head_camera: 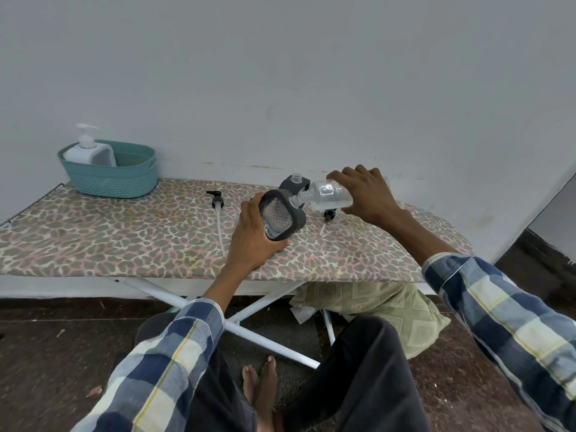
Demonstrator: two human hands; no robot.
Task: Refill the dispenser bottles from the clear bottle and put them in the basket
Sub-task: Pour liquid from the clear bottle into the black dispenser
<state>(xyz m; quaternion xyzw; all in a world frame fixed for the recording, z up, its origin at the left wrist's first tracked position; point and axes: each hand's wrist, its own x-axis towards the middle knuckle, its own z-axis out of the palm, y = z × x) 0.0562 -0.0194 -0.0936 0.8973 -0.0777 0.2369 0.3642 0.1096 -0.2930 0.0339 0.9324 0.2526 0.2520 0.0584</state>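
Note:
My left hand grips a dark grey dispenser bottle with a clear patterned face, tilted on the board. My right hand holds the clear bottle on its side, its neck meeting the grey bottle's open mouth. A second dark grey dispenser bottle stands open just behind. Two black pump heads with tubes lie loose on the board: one to the left, one under the clear bottle. The teal basket at the far left holds a white pump dispenser.
Everything sits on an ironing board with a leopard-print cover, set against a white wall. Its white legs cross beneath, beside a pale green cushion. My legs and bare feet are on the dark floor below.

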